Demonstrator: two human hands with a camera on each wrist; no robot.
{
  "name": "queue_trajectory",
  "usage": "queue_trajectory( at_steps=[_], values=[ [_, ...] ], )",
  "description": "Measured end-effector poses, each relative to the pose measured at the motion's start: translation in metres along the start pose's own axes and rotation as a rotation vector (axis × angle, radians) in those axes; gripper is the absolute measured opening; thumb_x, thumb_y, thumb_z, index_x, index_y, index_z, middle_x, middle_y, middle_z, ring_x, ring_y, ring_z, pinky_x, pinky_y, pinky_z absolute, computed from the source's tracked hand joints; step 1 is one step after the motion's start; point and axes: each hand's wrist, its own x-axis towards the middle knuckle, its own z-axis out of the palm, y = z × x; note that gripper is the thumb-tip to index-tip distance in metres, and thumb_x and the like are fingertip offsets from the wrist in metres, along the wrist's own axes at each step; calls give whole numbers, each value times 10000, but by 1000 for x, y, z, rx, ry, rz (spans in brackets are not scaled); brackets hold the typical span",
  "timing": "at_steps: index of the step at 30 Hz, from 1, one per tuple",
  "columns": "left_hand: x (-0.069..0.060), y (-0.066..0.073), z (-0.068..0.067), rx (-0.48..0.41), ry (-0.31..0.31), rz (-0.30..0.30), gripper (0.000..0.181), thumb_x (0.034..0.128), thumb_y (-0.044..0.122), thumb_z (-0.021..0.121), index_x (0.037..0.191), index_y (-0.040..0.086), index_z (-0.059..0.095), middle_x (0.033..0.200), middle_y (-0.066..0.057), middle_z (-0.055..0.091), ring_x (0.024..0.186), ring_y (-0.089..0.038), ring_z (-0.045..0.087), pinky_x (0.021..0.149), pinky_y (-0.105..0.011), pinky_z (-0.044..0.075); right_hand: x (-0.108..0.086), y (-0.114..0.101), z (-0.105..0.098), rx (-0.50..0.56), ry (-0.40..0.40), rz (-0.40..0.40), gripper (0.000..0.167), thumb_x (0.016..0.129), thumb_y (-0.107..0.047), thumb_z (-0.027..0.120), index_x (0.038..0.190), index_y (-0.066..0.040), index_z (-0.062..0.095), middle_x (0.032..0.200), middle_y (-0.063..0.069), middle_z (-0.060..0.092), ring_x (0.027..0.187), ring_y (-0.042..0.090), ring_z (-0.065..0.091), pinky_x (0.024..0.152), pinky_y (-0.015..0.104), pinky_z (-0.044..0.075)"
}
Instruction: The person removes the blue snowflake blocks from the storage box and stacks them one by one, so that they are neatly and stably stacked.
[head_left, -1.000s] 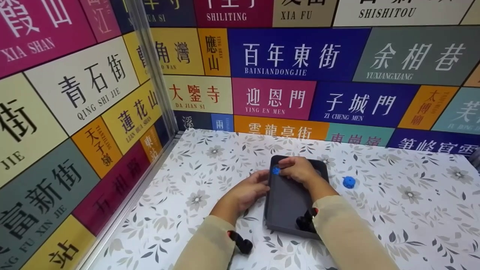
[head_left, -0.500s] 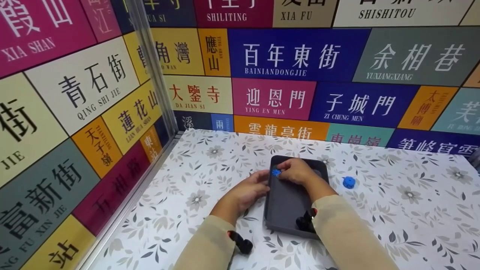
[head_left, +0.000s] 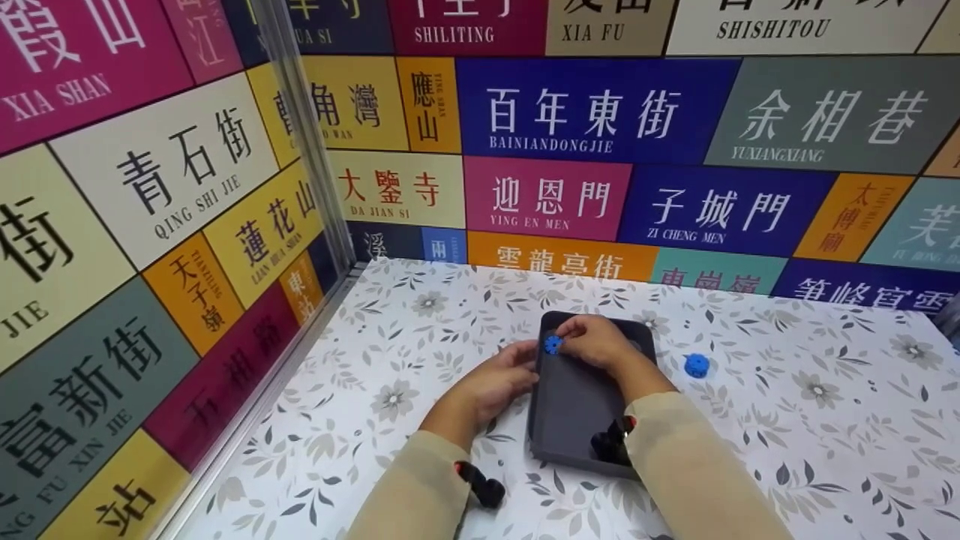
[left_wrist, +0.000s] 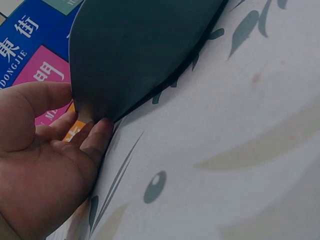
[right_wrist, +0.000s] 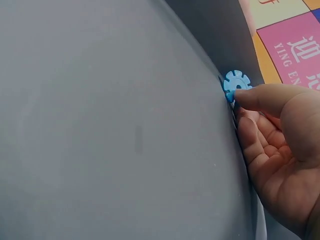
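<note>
My right hand (head_left: 596,341) reaches over the far left part of a dark grey tray (head_left: 577,409). Between thumb and fingers it pinches a blue notched plastic disc (right_wrist: 237,82), like a snowflake building disc, close to the tray's wall. In the head view the disc (head_left: 553,344) shows its face upward; whether it touches the tray bottom I cannot tell. The left hand (head_left: 495,382) rests against the tray's left outside wall, thumb and fingertips touching it, fingers loosely bent. Right of the tray lies a second blue notched piece (head_left: 697,365), thicker looking.
A floral-patterned tabletop (head_left: 450,307) bears the tray. Sign-covered panels (head_left: 547,195) stand behind and on the left, meeting at a metal corner post (head_left: 319,150). Black wrist cameras (head_left: 480,484) sit on both sleeves, the right one over the tray.
The right hand has shifted very slightly, and the disc has turned so its notched face shows more clearly. The left hand and the tray stay where they were.
</note>
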Motion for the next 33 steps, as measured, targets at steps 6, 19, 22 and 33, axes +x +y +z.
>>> queue_trajectory(
  at_steps=[6, 19, 22, 33],
  values=[
    [-1, 2, -2, 5, 12, -12, 727, 912, -49, 597, 1609, 46, 414, 1638, -175, 480, 1396, -289, 583, 1112, -356, 478, 1, 1, -3, 99, -15, 48, 306, 953, -127, 703, 1243, -41, 750, 1117, 108, 766, 893, 157, 696, 798, 259, 589],
    [-4, 4, 1, 0, 3, -8, 725, 900, -69, 593, 1597, 55, 434, 1640, -168, 488, 1407, -291, 585, 1152, -385, 468, 0, -8, -14, 460, 34, 103, 352, 994, -98, 700, 1314, 50, 700, 997, 28, 748, 780, 102, 719, 773, 235, 635],
    [-2, 3, 2, 4, 3, -3, 733, 899, -72, 589, 1603, 45, 422, 1638, -180, 493, 1418, -302, 578, 1147, -387, 473, 0, -16, -19, 525, 82, 104, 368, 1005, -105, 696, 1340, 49, 685, 979, 0, 737, 767, 85, 722, 788, 241, 641],
    [0, 0, 0, 2, 29, -10, 736, 894, -92, 585, 1601, 47, 436, 1634, -173, 500, 1431, -308, 571, 1171, -415, 472, -34, -46, -60, 793, 191, 13, 257, 1006, -52, 694, 1247, 36, 719, 890, -21, 731, 720, 98, 728, 767, 228, 643]
  ],
)
